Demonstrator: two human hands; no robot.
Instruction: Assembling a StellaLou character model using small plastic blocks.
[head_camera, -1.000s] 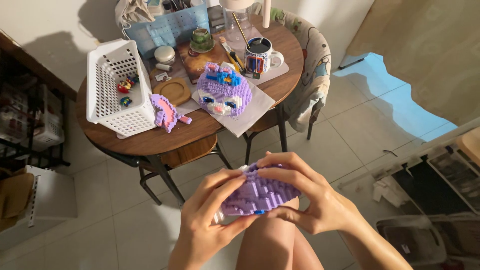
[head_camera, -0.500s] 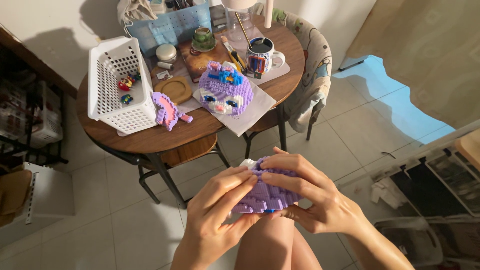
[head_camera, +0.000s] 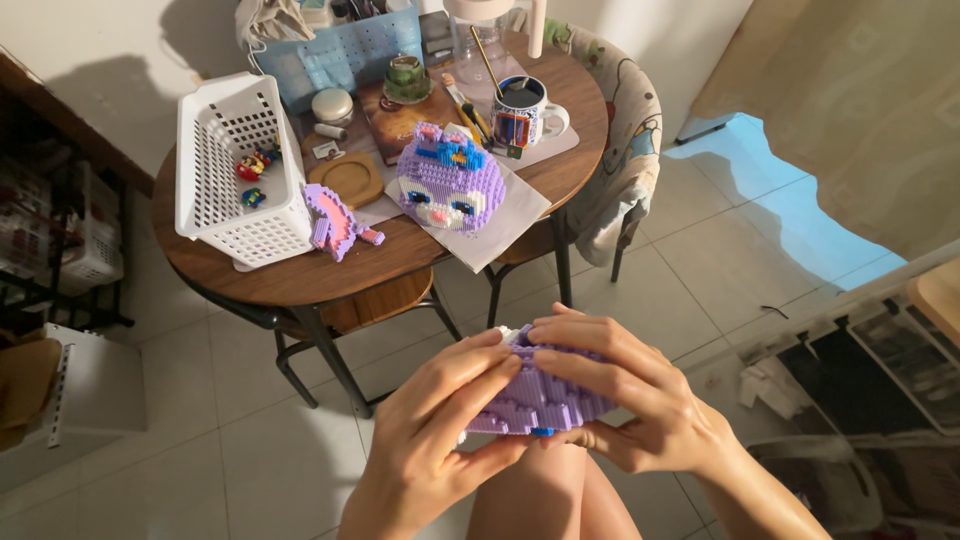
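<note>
Head view: both hands meet low in the frame, above the person's bare knees, and cup a purple brick-built piece (head_camera: 535, 400) between them. It is held off the surface and close to the body, likely so that both hands can press on it from opposite sides without it sliding. The left hand (head_camera: 440, 440) comes up from below with its fingers curled against the near left edge of the piece, thumb under it, closed on it rather than spread. The right hand (head_camera: 625, 400) lies over the top right, its fingers (head_camera: 570, 345) laid flat across the studded upper face and pressing down, thumb tucked beneath; it too is clamped on the piece. A small blue brick shows at the lower edge, between the two palms.

Well beyond the hands, further from the person, stands a round wooden surface (head_camera: 300, 275). Straight ahead of the hands on a sheet of paper sits a finished purple rabbit head (head_camera: 450, 185) made of the same bricks, face toward the camera. To the far left of it lies a loose purple and pink ear part (head_camera: 335, 222), touching a white plastic basket (head_camera: 225, 170) with a few coloured bits inside. A mug (head_camera: 520, 110) stands beyond the head, to the right
</note>
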